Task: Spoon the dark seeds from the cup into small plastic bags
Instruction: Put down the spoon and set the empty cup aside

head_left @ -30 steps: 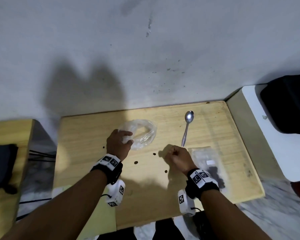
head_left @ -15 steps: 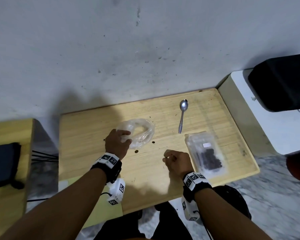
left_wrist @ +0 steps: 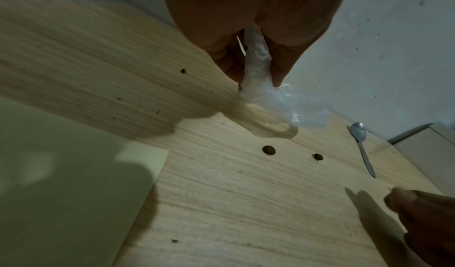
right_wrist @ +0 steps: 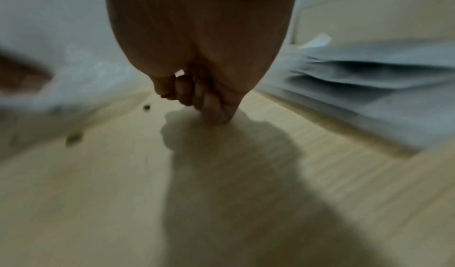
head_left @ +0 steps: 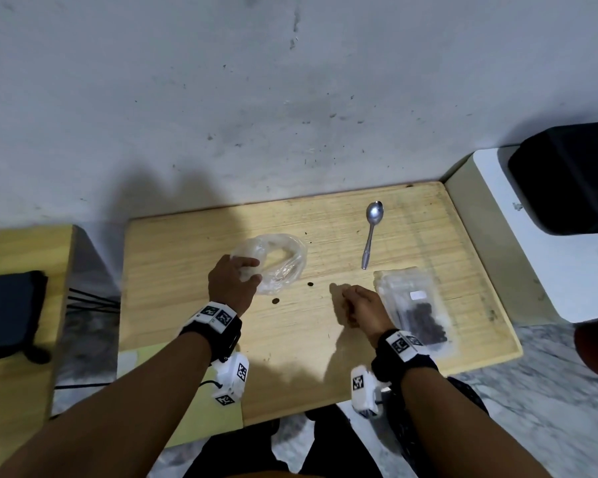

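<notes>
Small wooden table (head_left: 290,357) against a scuffed wall. Left hand (head_left: 233,284) pinching a crumpled clear bag (head_left: 277,260); right hand (head_left: 361,310) curled, looks empty. Spoon (head_left: 372,232) untouched right of that bag, filled seed bag (head_left: 415,307) further right. No cup visible. Probably between scoops, so grabbing the spoon next.

Grey-white wall (head_left: 290,98) at back, scuffed w/ dark specks and a streak near top. Light wood counter (head_left: 325,339) pushed against it, shadows across its left side. Left: second wood surface (head_left: 14,391) w/ black pouch (head_left: 7,312) on it, black cables (head_left: 87,298) in the gap between. Right: white unit (head_left: 549,270) carrying a black box (head_left: 567,177). Grey marbled floor (head_left: 549,408) below.
</notes>
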Action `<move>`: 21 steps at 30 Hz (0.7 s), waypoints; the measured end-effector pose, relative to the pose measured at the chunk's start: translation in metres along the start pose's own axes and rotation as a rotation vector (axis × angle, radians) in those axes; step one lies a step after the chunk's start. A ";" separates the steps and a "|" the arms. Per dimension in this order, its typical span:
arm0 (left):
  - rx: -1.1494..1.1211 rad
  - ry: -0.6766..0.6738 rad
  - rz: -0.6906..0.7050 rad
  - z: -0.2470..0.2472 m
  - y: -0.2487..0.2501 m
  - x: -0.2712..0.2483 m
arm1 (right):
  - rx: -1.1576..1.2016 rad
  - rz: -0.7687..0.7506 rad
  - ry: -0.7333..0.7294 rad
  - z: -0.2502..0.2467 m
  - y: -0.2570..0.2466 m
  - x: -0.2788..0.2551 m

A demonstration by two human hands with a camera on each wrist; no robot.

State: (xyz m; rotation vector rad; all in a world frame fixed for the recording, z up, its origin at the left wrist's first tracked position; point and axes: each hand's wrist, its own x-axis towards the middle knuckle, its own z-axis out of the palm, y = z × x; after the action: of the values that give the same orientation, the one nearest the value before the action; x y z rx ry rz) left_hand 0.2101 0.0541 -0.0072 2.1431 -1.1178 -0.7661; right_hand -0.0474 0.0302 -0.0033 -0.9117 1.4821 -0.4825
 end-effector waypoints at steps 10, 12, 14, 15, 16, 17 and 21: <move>-0.011 0.025 -0.023 0.001 -0.001 0.002 | 0.168 0.097 -0.027 0.016 -0.013 0.022; -0.002 0.028 -0.030 -0.001 -0.002 0.002 | -0.057 -0.019 0.009 0.027 -0.014 0.027; -0.001 0.029 -0.031 -0.003 -0.004 0.002 | -0.345 -0.142 0.025 0.036 -0.011 0.033; -0.004 0.028 -0.031 -0.003 -0.004 0.002 | -0.448 -0.172 0.044 0.039 -0.009 0.034; -0.007 0.030 -0.037 -0.004 -0.005 0.002 | -0.499 -0.186 0.052 0.042 -0.006 0.035; -0.012 0.031 -0.044 -0.005 -0.006 0.003 | -0.533 -0.184 0.055 0.045 -0.004 0.037; -0.022 0.040 -0.053 -0.009 -0.009 0.006 | -0.605 -0.232 0.085 0.051 -0.005 0.035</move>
State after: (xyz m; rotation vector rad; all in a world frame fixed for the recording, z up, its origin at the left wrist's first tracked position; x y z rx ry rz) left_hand 0.2240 0.0552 -0.0087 2.1678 -1.0312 -0.7528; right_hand 0.0064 0.0118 -0.0289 -1.5653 1.6392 -0.2366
